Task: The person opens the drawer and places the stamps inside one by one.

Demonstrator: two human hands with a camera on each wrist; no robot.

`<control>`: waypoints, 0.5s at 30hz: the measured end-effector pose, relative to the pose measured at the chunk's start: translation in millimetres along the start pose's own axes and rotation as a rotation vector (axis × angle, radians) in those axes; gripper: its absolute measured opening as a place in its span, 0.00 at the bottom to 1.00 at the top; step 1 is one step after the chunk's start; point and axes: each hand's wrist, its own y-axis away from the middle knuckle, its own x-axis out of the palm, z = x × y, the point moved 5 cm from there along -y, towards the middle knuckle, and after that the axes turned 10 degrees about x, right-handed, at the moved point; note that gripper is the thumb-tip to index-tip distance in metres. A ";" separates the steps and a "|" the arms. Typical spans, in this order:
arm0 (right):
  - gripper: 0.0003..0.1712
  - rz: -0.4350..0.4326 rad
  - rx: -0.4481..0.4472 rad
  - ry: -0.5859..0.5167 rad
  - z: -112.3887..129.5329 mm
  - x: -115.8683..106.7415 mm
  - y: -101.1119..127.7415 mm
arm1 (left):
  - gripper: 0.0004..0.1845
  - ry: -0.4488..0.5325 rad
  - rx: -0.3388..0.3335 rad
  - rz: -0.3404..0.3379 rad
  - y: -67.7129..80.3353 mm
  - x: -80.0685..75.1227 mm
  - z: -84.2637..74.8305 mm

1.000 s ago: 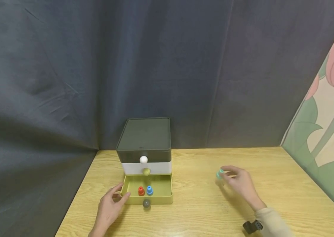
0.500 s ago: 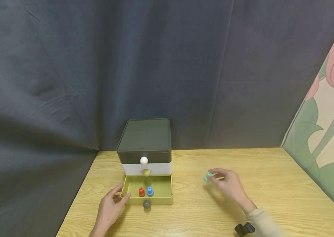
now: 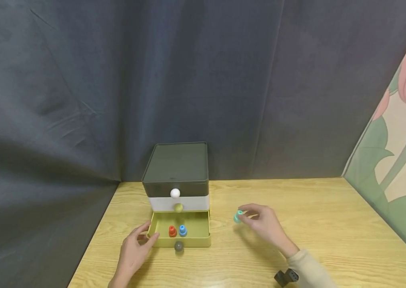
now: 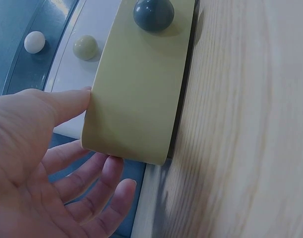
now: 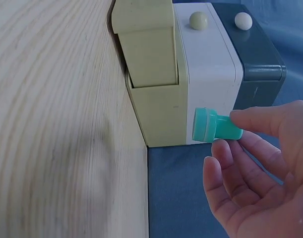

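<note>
My right hand [image 3: 265, 226] pinches a small turquoise stepped plastic peg [image 5: 215, 125] between thumb and fingers, its wide end turned away from the palm. It is held above the table, right of the small drawer unit [image 3: 177, 164]. The bottom olive drawer [image 3: 195, 242] stands pulled out. Inside lie a red peg [image 3: 172, 231] and a blue peg [image 3: 183, 231] of like shape, side by side and upright. My left hand [image 3: 134, 250] holds the drawer's front left corner; in the left wrist view the thumb is at the top rim and fingers touch the side.
The unit's upper drawers, white [image 3: 197, 203] and dark grey [image 3: 156, 190], are pushed in, with round knobs. A dark knob [image 3: 179, 246] sticks out from the olive drawer. A dark curtain [image 3: 239, 100] hangs behind the wooden table [image 3: 314, 216]; a flowered panel [image 3: 401, 140] stands right.
My right hand has moved left across the table with the turquoise peg, closer to the pulled-out drawer. My left hand and the drawer have stayed in place.
</note>
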 end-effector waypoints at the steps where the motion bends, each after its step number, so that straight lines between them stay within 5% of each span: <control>1: 0.17 0.001 0.000 -0.001 1.1 1.0 -0.1 | 0.32 0.001 -0.001 0.001 -0.3 0.3 0.0; 15: 0.17 0.050 -0.007 -0.051 11.6 18.7 -2.1 | 0.31 0.001 0.002 -0.011 1.1 -0.9 -1.8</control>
